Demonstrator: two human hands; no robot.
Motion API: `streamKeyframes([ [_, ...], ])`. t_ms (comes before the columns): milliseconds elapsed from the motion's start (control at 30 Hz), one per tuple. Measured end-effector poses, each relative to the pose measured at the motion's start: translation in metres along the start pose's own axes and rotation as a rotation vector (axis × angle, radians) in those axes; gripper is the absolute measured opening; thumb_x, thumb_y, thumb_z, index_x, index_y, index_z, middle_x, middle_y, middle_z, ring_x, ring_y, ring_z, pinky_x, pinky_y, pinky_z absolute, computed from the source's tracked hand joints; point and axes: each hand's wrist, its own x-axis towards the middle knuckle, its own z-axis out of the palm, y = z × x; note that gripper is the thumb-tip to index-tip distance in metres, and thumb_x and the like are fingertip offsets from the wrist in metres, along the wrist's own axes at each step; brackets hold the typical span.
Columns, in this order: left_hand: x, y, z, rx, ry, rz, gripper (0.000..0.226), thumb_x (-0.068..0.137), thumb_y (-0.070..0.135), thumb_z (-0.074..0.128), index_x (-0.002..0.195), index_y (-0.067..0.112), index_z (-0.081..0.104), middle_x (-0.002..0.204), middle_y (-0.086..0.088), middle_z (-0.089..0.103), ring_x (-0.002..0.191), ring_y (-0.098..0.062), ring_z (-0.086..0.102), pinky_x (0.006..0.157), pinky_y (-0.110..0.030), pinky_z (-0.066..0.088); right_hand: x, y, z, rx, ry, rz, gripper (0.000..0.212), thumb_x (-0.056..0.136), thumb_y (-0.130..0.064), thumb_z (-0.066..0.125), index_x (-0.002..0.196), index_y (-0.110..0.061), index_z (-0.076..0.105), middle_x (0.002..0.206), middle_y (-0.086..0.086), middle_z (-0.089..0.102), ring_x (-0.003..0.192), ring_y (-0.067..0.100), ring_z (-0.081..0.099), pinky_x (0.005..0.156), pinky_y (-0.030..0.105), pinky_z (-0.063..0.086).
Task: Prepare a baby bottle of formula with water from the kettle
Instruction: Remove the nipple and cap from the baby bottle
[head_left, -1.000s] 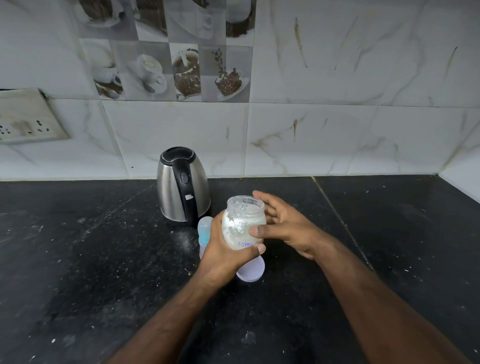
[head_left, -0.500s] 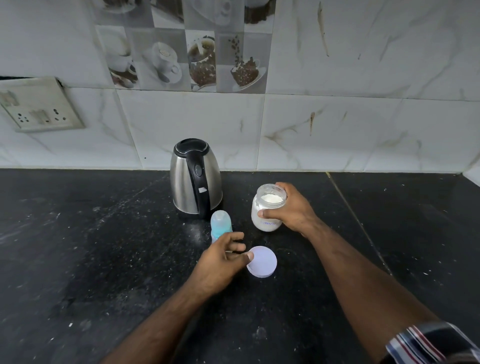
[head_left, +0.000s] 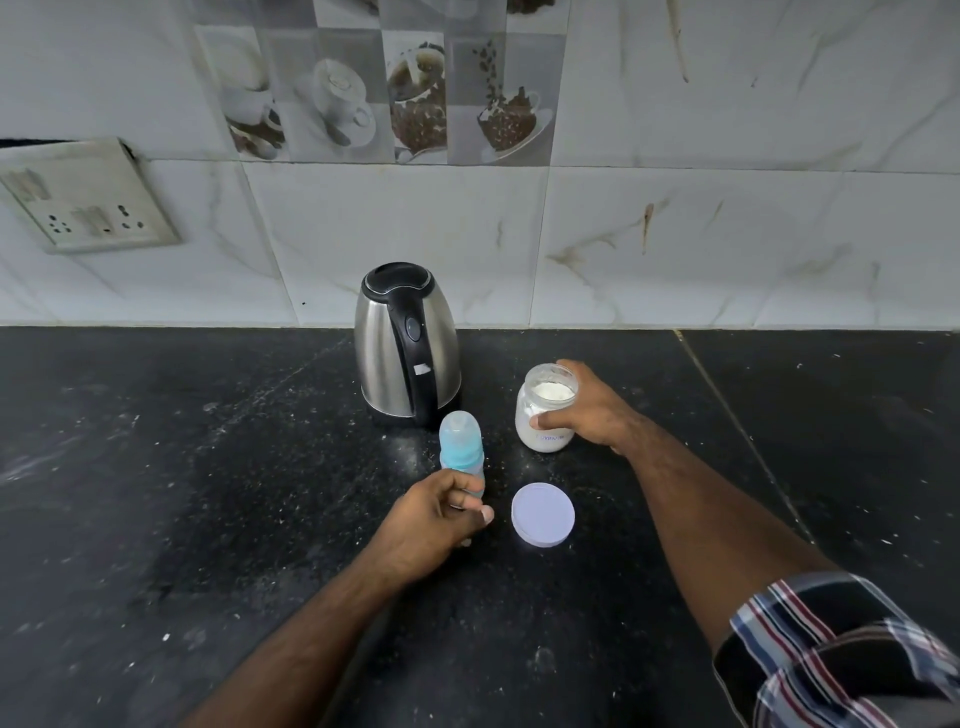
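**Formula jar open, baby bottle still capped, kettle untouched**

A black stone counter (head_left: 156, 519) runs across the view below a pale tiled wall. Near the back edge stands a steel kettle (head_left: 407, 343) with a black handle and its lid closed; no hand is on it. Just in front of it, the baby bottle (head_left: 461, 441) stands upright with its blue collar and clear teat cap on. To the right of the kettle sits the glass formula jar (head_left: 545, 410), open, with white powder showing inside. Its round pale lid (head_left: 543, 514) lies flat on the counter, apart from the jar and just beside the bottle.

The left hand (head_left: 431, 525) curls its fingers around the bottle's lower body. The right hand (head_left: 587, 410) wraps the jar's side, thumb across the front.

Judged from this, only the jar has been opened. Uncapping the bottle, adding powder and water, closing and mixing all seem left to do.

Hard to make out: the bottle's lower half is hidden by the left hand, so whether it holds anything cannot be told. The jar's blue label is too blurred to read. No scoop is visible. The kettle's water level cannot be seen.
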Motion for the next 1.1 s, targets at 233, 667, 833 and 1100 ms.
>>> streamKeyframes([
  [233,0.007,-0.014,-0.020,0.079,0.091,-0.064,0.028,0.084,0.021,0.085,0.098,0.011,0.063,0.080,-0.003,0.064,0.070,-0.012,0.064,0.076,-0.043,0.063,-0.028,-0.016,-0.016,0.044,0.277,-0.034,0.087,0.066,-0.035,0.095,0.140,-0.018,0.052,0.139,0.006,0.057,0.120,0.018,0.057,0.108,0.041,0.047],
  [667,0.027,-0.009,-0.011,0.078,0.188,0.012,0.095,0.051,0.051,0.091,0.133,0.031,0.047,0.131,0.002,0.059,0.116,-0.017,0.063,0.099,-0.044,0.057,-0.096,0.031,0.024,-0.713,-0.024,-0.081,0.055,0.086,-0.040,0.067,0.140,-0.032,0.058,0.140,-0.005,0.055,0.127,0.022,0.046,0.105,0.038,0.041],
  [833,0.028,-0.008,-0.008,0.084,0.197,0.005,0.084,0.070,0.035,0.093,0.141,0.025,0.048,0.133,0.006,0.061,0.118,-0.016,0.062,0.105,-0.044,0.052,-0.088,0.025,0.008,-0.517,0.093,-0.092,0.043,0.088,-0.031,0.071,0.130,-0.025,0.067,0.131,-0.001,0.065,0.122,0.022,0.057,0.103,0.036,0.046],
  [1100,0.025,-0.004,-0.002,0.138,0.219,0.066,0.062,0.067,0.060,0.076,0.120,0.031,0.060,0.105,0.011,0.073,0.101,-0.014,0.070,0.090,-0.049,0.059,-0.089,-0.077,0.060,-0.236,-0.125,-0.324,0.069,0.083,-0.055,0.073,0.145,-0.034,0.051,0.136,-0.003,0.058,0.116,0.013,0.058,0.100,0.033,0.048],
])
